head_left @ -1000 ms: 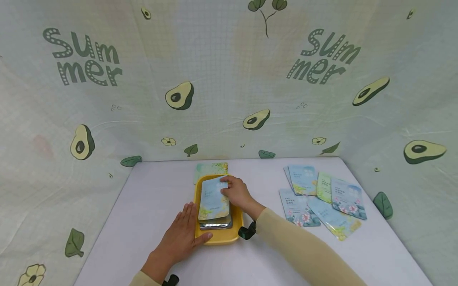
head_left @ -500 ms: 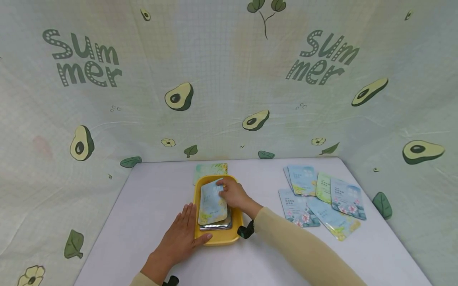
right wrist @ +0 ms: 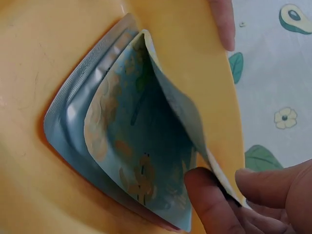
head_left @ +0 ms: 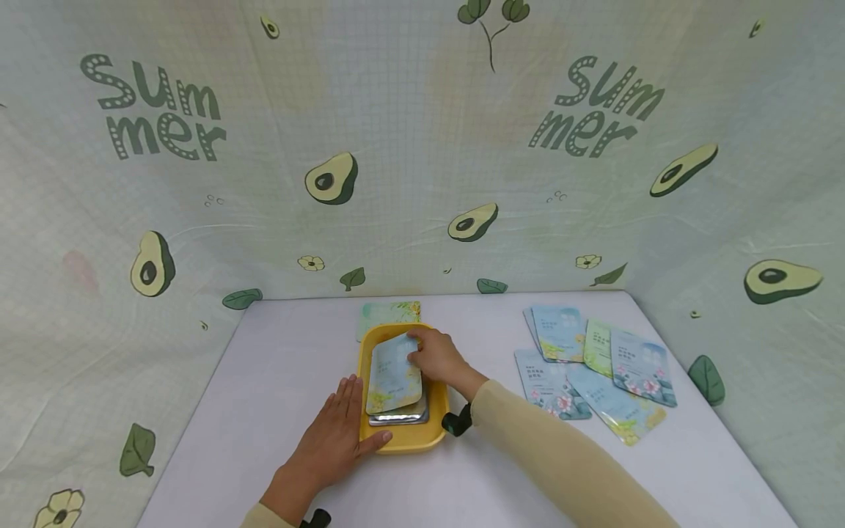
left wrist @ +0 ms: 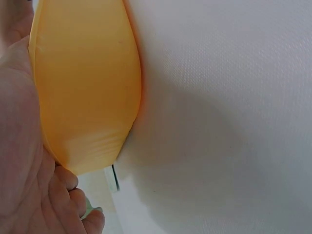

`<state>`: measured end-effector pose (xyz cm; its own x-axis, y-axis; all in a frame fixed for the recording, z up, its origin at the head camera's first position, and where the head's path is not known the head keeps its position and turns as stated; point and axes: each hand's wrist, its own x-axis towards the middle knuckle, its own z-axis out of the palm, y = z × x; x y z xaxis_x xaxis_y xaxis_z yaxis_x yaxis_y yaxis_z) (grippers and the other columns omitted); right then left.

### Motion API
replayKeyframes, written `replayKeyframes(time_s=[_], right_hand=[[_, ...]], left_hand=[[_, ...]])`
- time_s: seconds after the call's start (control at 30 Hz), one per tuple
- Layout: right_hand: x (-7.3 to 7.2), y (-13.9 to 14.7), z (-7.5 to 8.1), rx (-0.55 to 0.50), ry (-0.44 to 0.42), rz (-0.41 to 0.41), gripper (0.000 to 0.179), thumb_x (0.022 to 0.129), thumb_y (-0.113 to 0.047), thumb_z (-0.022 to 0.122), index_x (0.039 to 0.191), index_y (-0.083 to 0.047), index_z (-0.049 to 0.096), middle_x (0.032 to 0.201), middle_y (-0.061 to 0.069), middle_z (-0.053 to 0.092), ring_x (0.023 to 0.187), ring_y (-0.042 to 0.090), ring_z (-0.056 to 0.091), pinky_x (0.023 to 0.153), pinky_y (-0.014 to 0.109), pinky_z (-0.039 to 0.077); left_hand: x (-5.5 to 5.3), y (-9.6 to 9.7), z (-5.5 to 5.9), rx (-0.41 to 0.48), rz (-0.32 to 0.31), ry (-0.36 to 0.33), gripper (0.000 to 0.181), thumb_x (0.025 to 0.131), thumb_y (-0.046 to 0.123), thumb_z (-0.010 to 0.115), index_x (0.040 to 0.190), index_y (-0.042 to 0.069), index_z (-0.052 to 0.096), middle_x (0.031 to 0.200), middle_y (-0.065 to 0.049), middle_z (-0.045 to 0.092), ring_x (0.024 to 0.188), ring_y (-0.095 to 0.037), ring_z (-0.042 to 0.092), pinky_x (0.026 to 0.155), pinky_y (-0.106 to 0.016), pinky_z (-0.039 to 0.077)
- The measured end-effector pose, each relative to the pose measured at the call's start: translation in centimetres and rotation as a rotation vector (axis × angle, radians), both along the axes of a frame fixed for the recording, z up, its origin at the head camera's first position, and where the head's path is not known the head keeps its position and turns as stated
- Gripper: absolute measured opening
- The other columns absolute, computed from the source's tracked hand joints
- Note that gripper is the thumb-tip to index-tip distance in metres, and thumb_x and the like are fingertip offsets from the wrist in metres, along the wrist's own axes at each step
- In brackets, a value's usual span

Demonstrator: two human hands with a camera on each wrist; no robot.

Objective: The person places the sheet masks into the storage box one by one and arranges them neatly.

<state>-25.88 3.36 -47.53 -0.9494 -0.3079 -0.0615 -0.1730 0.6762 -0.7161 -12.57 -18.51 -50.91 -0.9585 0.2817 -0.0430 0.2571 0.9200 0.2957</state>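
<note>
My right hand pinches a pale blue face mask packet by its upper right edge, thumb on one side and fingers on the other. In the right wrist view this packet stands tilted above another flowered packet. Beneath those, a silver foil packet lies in the yellow tray. My left hand rests along the tray's left side with straight fingers, its thumb at the near rim. From the left wrist, my palm and fingers lie against the tray's outer wall.
A green packet lies behind the tray, partly hidden by it. Several blue and green packets overlap in a loose group at the right of the white table. A patterned cloth hangs behind and around the table.
The held packet has come slightly lower and nearer to me, shifting left and then a little back right, with the right hand moving along. The left hand and tray stay in place.
</note>
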Motion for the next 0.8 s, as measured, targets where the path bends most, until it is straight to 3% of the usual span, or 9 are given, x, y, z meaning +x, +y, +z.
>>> replayKeyframes(time_s=[0.1, 0.27, 0.43, 0.5, 0.63, 0.8], right_hand=[[0.0, 0.2, 0.2, 0.024, -0.003, -0.015, 0.043, 0.099, -0.009, 0.070, 0.142, -0.003, 0.064, 0.115, 0.018, 0.075, 0.094, 0.022, 0.071, 0.078, 0.036, 0.064], [0.2, 0.7, 0.5, 0.005, -0.036, -0.036, 0.042, 0.104, -0.008, 0.063, 0.144, 0.001, 0.060, 0.114, 0.018, 0.074, 0.072, 0.015, 0.072, 0.061, 0.026, 0.062], [0.2, 2.1, 1.1, -0.007, 0.017, -0.067, 0.038, 0.105, -0.010, 0.059, 0.140, 0.003, 0.063, 0.088, 0.009, 0.076, 0.062, 0.012, 0.067, 0.057, 0.025, 0.057], [0.0, 2.8, 1.2, -0.032, 0.030, -0.083, 0.038, 0.104, -0.010, 0.059, 0.139, 0.003, 0.063, 0.087, 0.008, 0.076, 0.064, 0.012, 0.067, 0.060, 0.026, 0.057], [0.0, 4.5, 0.9, -0.063, 0.072, -0.111, 0.037, 0.105, -0.013, 0.061, 0.140, -0.001, 0.064, 0.106, 0.010, 0.079, 0.079, 0.013, 0.074, 0.070, 0.029, 0.063], [1.0, 8.2, -0.5, 0.100, 0.242, -0.118, 0.038, 0.107, -0.021, 0.062, 0.141, -0.004, 0.064, 0.122, 0.013, 0.076, 0.103, 0.027, 0.075, 0.087, 0.043, 0.063]], left_hand=[[0.0, 0.0, 0.2, 0.001, 0.001, 0.003, 0.107, 0.100, 0.074, 0.049, 0.165, -0.006, 0.021, 0.173, -0.025, 0.022, 0.162, -0.041, 0.018, 0.128, -0.057, 0.028], [0.1, 0.1, 0.3, 0.003, 0.006, -0.011, 0.106, 0.100, 0.073, 0.051, 0.165, -0.005, 0.020, 0.173, -0.025, 0.021, 0.162, -0.040, 0.017, 0.128, -0.057, 0.028], [0.1, 0.2, 0.2, 0.001, 0.015, -0.017, 0.106, 0.100, 0.072, 0.052, 0.166, -0.005, 0.019, 0.174, -0.024, 0.020, 0.163, -0.040, 0.017, 0.129, -0.056, 0.027], [0.0, 0.2, 0.1, -0.002, 0.021, -0.018, 0.106, 0.100, 0.071, 0.053, 0.166, -0.004, 0.018, 0.174, -0.024, 0.020, 0.163, -0.039, 0.016, 0.129, -0.056, 0.026], [-0.1, 0.3, -0.1, -0.012, 0.031, -0.022, 0.106, 0.100, 0.071, 0.054, 0.167, -0.003, 0.017, 0.174, -0.023, 0.019, 0.163, -0.038, 0.016, 0.130, -0.055, 0.026], [-0.1, 0.3, -0.3, -0.015, 0.029, -0.016, 0.106, 0.100, 0.071, 0.053, 0.167, -0.004, 0.017, 0.174, -0.023, 0.018, 0.163, -0.039, 0.015, 0.130, -0.055, 0.025]])
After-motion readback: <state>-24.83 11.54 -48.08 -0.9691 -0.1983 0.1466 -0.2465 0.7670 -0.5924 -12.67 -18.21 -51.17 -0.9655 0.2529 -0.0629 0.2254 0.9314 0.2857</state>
